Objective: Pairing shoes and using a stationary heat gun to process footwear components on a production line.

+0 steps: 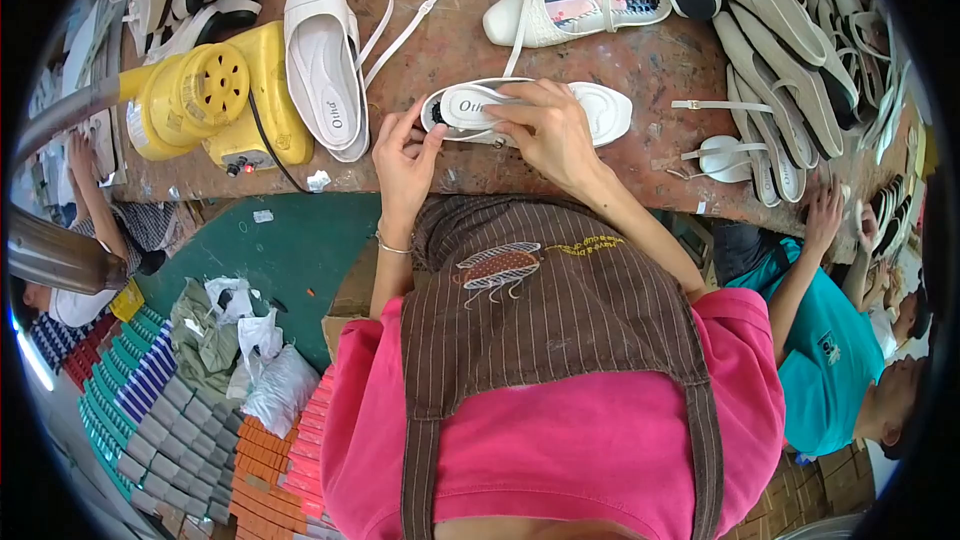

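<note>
A white flat shoe (490, 137) lies crosswise in front of me at the bench edge, its heel end to the left. Over it sits a white insole (604, 114) with printed lettering at the heel and a stitched-looking oval at its right end. My right hand (550, 130) is closed on the insole's middle, thumb and fingers bent over it. At the heel end, my left hand (408, 152) pinches the shoe's rim between thumb and fingers. A dark patch shows inside the heel there. My right hand hides the shoe's middle.
Left of my hands stand a finished-looking white shoe (322, 60) and a yellow blower-like machine (195, 100) with a cable. Ahead lies a woven white shoe (540, 25). Several shoes (775, 80) crowd the right side. A person in a teal shirt (830, 370) sits at right.
</note>
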Demonstrator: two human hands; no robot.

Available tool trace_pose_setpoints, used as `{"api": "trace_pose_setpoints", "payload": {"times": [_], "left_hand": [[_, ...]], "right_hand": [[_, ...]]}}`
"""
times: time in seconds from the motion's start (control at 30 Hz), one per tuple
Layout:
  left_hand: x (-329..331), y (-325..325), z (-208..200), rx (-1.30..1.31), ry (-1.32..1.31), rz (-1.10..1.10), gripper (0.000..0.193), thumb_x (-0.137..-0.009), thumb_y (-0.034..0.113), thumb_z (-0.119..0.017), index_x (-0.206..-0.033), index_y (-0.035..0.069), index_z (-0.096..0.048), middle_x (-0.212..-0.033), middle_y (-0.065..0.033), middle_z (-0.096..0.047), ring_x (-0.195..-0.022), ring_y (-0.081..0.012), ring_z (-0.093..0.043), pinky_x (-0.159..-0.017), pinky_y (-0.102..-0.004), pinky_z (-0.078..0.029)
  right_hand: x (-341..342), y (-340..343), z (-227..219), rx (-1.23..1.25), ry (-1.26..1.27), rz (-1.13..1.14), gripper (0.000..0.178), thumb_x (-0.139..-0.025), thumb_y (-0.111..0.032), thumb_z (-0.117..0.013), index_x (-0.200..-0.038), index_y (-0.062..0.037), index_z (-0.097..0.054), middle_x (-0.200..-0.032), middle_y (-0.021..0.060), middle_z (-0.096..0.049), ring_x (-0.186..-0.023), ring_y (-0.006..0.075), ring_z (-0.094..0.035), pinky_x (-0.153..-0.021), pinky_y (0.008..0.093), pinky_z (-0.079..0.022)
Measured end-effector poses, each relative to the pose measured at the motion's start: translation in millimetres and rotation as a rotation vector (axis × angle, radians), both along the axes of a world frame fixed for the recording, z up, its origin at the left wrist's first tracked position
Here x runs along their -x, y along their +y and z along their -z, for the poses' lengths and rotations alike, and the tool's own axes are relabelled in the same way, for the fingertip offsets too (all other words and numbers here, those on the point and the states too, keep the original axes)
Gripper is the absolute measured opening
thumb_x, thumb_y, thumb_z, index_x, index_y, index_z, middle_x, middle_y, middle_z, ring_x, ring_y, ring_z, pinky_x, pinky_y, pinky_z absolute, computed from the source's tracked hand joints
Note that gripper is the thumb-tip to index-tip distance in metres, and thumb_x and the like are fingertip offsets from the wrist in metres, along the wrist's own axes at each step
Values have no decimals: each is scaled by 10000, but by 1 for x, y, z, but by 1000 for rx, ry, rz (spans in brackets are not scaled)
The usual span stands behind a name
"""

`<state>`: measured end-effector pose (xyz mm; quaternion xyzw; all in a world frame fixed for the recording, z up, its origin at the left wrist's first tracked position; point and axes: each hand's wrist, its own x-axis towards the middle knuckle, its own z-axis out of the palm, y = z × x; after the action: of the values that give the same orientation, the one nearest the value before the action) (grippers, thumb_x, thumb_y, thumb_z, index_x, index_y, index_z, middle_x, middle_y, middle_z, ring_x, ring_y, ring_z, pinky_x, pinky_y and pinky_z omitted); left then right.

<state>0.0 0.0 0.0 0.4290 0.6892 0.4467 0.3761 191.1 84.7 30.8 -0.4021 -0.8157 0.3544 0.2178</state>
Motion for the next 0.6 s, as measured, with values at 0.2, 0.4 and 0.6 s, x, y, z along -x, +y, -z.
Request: {"api": "trace_pose_setpoints", "payload": {"times": [0.2,0.4,0.6], "left_hand": [[6,8,-6,42,-66,18,497,-699,27,-752,-1161,-10,-574,-908,-47,-493,-717,-89,-555,-577,-206,-518],[10,5,-8,56,-137,78,601,-637,18,-786,-1190,-1,-551,-942,-52,-496,-756,-109,-565,-632,-228,-549],[10,5,-9,58,-150,91,625,-649,-58,-749,-1226,-14,-514,-974,-33,-478,-807,-94,-562,-639,-201,-519]], "right_hand": [[10,7,1,100,74,39,205,-667,-72,-699,-870,-86,-720,-984,115,-656,-881,290,-616,-797,383,-469],[18,2,8,28,34,13,216,-659,-83,-708,-874,-81,-715,-975,118,-656,-884,294,-616,-782,377,-487],[18,-3,10,36,-6,-34,233,-654,-80,-711,-886,-84,-712,-975,105,-656,-866,273,-606,-771,367,-485]]}}
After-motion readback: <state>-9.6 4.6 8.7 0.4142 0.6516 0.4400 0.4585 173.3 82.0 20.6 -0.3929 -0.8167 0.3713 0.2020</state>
